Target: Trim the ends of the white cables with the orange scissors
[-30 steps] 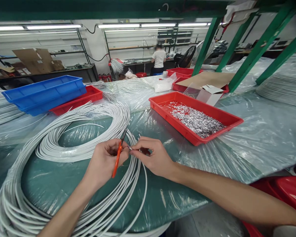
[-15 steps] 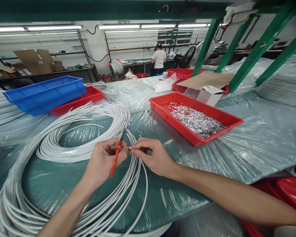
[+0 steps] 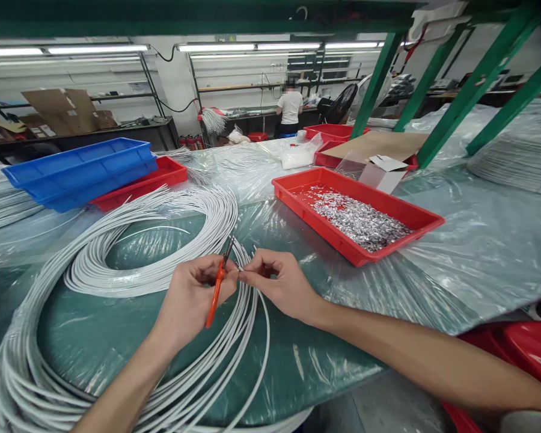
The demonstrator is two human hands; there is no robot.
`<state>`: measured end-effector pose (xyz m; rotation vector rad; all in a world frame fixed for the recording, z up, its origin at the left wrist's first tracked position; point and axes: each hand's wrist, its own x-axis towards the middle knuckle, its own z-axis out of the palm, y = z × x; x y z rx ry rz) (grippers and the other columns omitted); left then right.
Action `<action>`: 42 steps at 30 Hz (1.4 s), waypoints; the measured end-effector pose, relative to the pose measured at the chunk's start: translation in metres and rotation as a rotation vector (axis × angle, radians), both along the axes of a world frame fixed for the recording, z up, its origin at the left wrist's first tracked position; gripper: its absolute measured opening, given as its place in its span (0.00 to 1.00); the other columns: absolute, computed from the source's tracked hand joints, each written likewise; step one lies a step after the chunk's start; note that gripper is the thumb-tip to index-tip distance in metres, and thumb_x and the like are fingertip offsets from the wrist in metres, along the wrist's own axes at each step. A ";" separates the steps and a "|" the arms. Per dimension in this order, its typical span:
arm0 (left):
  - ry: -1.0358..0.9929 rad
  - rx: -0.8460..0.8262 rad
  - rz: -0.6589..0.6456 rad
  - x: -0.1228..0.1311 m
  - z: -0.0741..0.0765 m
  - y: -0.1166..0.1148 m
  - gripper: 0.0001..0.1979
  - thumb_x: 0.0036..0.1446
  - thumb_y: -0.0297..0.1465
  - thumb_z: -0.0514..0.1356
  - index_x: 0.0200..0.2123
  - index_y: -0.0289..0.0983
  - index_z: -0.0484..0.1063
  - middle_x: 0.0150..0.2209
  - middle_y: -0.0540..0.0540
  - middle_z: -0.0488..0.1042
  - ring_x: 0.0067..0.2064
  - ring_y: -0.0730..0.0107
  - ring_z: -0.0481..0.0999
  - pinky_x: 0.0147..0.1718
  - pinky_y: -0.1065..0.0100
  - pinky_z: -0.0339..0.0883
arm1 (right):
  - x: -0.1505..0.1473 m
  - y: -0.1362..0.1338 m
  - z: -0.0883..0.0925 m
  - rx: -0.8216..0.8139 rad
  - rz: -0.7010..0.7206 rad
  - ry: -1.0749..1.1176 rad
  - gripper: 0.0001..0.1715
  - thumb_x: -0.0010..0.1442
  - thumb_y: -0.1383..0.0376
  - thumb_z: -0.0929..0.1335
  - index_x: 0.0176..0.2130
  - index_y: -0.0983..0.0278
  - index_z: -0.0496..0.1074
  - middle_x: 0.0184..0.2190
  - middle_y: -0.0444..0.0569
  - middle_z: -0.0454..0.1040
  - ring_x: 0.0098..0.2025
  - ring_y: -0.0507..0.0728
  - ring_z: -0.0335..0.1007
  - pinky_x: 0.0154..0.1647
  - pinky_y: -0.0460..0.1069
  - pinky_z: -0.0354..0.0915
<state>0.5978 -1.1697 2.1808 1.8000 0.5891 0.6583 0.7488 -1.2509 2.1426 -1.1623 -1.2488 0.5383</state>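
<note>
Left hand [image 3: 193, 290]: so it could apparently pinch, it palmed an orange-handled tool [image 3: 215, 293].
Right hand [image 3: 280, 281]: pinched a pale wire tip [image 3: 240, 270].

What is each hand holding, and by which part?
The left hand holds the orange tool by its handles, below the blades. The right hand pinches a white wire near its end; whether the left also grips it can't be told.

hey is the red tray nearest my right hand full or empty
Partly filled: the tray holds silver pieces, with bare red showing.
</note>
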 end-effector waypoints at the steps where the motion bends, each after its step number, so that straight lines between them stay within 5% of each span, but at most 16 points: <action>1: 0.002 0.007 0.003 0.000 0.000 0.000 0.07 0.47 0.30 0.66 0.25 0.34 0.71 0.20 0.55 0.62 0.23 0.80 0.58 0.22 0.78 0.53 | 0.000 0.000 0.000 -0.006 0.003 0.014 0.16 0.54 0.58 0.73 0.25 0.67 0.72 0.21 0.42 0.66 0.23 0.48 0.54 0.24 0.46 0.52; 20: 0.279 0.021 0.191 -0.001 0.009 0.036 0.05 0.52 0.28 0.61 0.27 0.33 0.73 0.19 0.53 0.71 0.19 0.80 0.64 0.18 0.78 0.53 | 0.003 0.007 -0.005 -0.032 -0.001 0.042 0.15 0.56 0.58 0.72 0.28 0.68 0.74 0.23 0.44 0.68 0.25 0.49 0.56 0.27 0.47 0.54; 36: 0.303 0.103 0.127 -0.006 -0.001 0.050 0.17 0.55 0.41 0.61 0.22 0.34 0.69 0.18 0.53 0.67 0.19 0.79 0.63 0.17 0.76 0.48 | 0.005 0.007 -0.006 -0.002 0.013 0.049 0.17 0.55 0.56 0.73 0.27 0.68 0.73 0.22 0.43 0.67 0.24 0.48 0.54 0.25 0.46 0.53; 42: 0.277 0.192 0.209 -0.003 0.002 0.044 0.22 0.55 0.43 0.59 0.17 0.35 0.61 0.16 0.54 0.63 0.19 0.80 0.60 0.18 0.76 0.50 | 0.007 0.007 -0.007 0.001 0.016 0.042 0.15 0.57 0.57 0.71 0.29 0.68 0.73 0.23 0.43 0.67 0.25 0.48 0.55 0.27 0.46 0.54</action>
